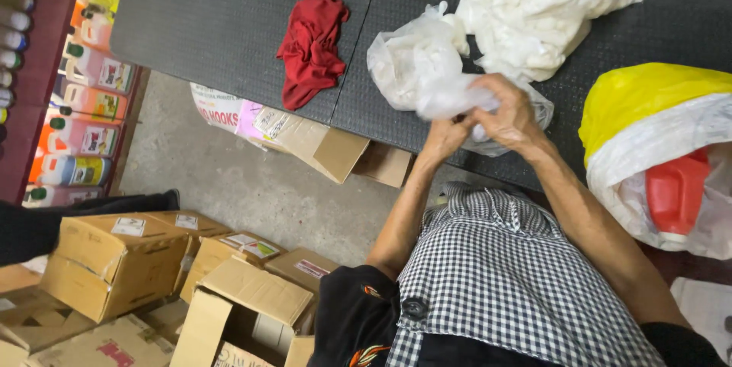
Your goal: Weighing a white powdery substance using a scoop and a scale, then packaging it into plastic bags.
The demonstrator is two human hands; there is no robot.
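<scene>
My left hand (444,136) and my right hand (509,114) meet at the near edge of the dark table (213,24). Both pinch the twisted neck of a clear plastic bag (412,65) filled with white material. The bag's body bulges up and to the left of my hands. A larger open heap of white material in clear plastic (541,8) lies just behind it, touching it.
A red cloth (311,48) lies on the table to the left. At the right is a yellow and white bag (648,115) holding a red jug (677,190). Cardboard boxes (114,260) crowd the floor at lower left. Shelves of bottles (84,107) line the left edge.
</scene>
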